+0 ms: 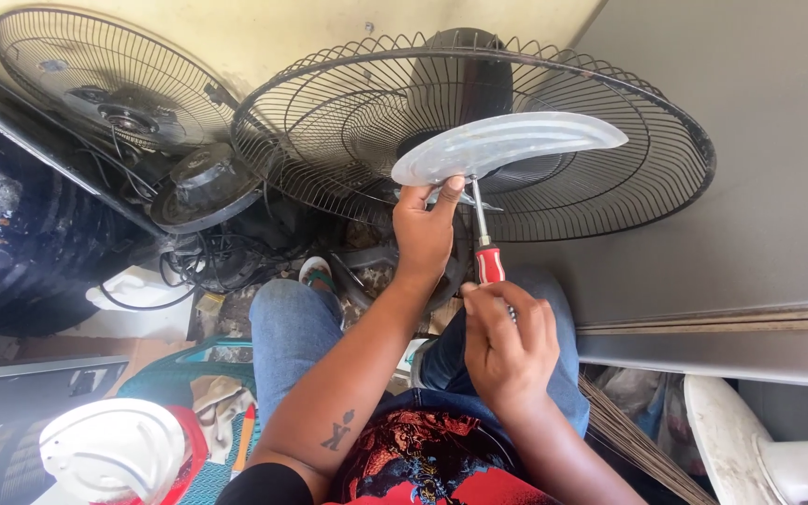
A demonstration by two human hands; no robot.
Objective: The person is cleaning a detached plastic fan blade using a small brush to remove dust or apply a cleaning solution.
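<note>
Item 1: fan blade (516,142), pale translucent plastic, curved, lying roughly flat across front of wire fan guard (479,131). Blade's near edge pinched by left hand (425,229), fingers closed over the edge, thumb on top. Blade's far tip points right, stops short of guard rim; open wire around it on all sides.

Item 2: screwdriver (485,245), red handle w/ steel shank, upright, tip up under blade near fan hub. Right hand (509,341) closed round lower handle, fingers curled tight; upper red part shows above the fist. Both hands close together, just apart, approx. centre frame.

Item 3: wire fan guard, black, round, tilted toward viewer. Right rim sits just beside grey panel (703,215), little room that side. Lower rim near person's knees in blue jeans (296,327).

Item 4: second fan guard (95,79), upper left, leaning on wall, its rim near first guard's left edge. Black motor housing (203,182) below it, between the two.

Item 5: tangle of black cables (203,262) on floor, left of knees.

Item 6: white plastic fan part (109,454), lower left, w/ red piece beside it. Well apart from hands.

Item 7: white base part (750,449), lower right corner, under panel ledge.

Room: tight at right; more open at left, though cluttered.
</note>
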